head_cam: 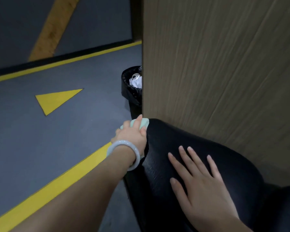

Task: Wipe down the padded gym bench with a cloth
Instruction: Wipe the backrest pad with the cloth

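Head cam: my left hand point(131, 133) grips the cloth point(141, 124), pressing it on the far left edge of the bench point(199, 148). Right hand point(203, 186) lies flat on the black pad, fingers spread. Bench sits against a wood panel point(224, 64), bin point(132, 87) beyond. No readable text.

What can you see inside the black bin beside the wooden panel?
Inside the black bin, lined with a black bag, lies crumpled white rubbish with something shiny. The wooden panel covers the bin's right part, so the rest stays unseen.
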A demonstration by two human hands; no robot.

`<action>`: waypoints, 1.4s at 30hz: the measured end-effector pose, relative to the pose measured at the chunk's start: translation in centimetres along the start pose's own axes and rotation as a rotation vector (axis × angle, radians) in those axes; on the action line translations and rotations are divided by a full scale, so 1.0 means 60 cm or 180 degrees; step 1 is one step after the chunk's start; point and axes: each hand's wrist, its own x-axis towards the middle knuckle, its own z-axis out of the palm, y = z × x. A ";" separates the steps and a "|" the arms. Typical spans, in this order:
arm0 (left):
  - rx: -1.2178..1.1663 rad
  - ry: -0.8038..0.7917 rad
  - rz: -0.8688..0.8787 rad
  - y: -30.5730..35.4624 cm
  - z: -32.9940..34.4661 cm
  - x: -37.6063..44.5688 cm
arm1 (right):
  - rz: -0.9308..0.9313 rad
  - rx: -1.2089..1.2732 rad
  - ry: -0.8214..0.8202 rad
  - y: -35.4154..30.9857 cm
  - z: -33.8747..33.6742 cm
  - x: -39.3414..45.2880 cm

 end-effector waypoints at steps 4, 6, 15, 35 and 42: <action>0.0202 -0.0370 0.0721 0.001 -0.011 0.060 | -0.0021 0.0045 0.0193 0.002 0.011 0.005; 0.0251 -0.0457 0.1014 0.010 -0.009 0.083 | -0.0028 0.0051 0.0271 0.004 0.016 0.007; 0.0647 -0.0598 0.1818 -0.019 -0.016 0.033 | -0.0078 -0.0099 0.0248 0.010 0.017 0.005; -0.0176 -0.0800 0.1242 0.003 -0.017 0.109 | -0.0115 -0.0113 0.0280 0.008 0.016 0.005; -0.0536 0.0091 -0.0022 -0.008 0.003 -0.025 | 0.0084 -0.0157 -0.0040 -0.001 0.001 0.002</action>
